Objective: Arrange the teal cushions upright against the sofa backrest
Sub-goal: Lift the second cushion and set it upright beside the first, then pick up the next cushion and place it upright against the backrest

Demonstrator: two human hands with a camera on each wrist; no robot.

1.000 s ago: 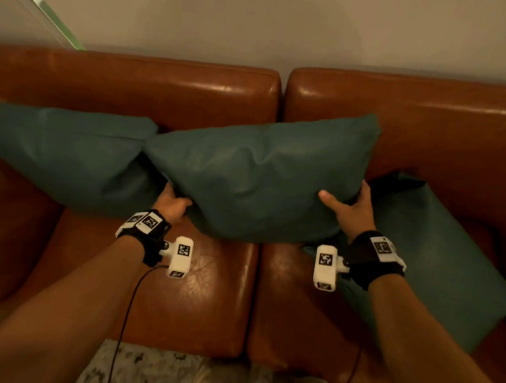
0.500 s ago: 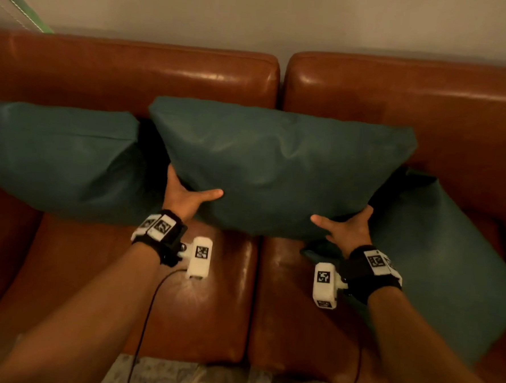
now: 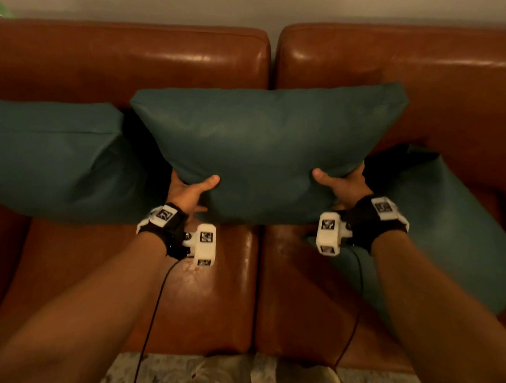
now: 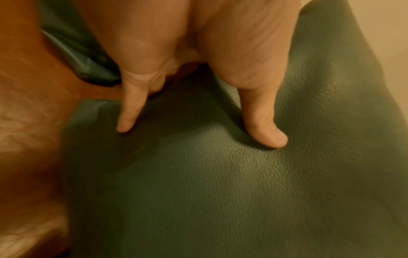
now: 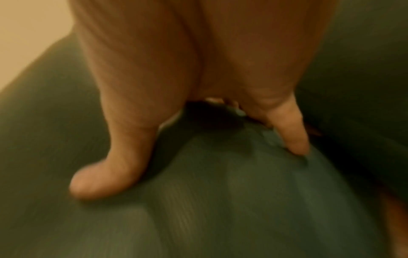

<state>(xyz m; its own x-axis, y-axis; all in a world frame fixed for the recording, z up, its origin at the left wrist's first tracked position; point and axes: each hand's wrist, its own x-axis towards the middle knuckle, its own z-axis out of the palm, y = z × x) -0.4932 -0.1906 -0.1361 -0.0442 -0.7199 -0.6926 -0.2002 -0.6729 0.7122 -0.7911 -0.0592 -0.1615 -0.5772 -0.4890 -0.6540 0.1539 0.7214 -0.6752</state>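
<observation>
Against the brown sofa backrest (image 3: 129, 56) we hold the middle cushion (image 3: 263, 150) by its lower corners, left hand (image 3: 186, 191) and right hand (image 3: 342, 186) both gripping it, long axis along the backrest, lower edge nearest us.

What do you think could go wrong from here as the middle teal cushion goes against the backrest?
1. Both hands, left hand and right hand, grip only the middle cushion's lower edge, so its unsupported top could flop forward.
2. Its left end overlaps the left cushion; setting it down might shove that one sideways.
3. The right cushion lies slanted beside it and could get pinned underneath.
</observation>
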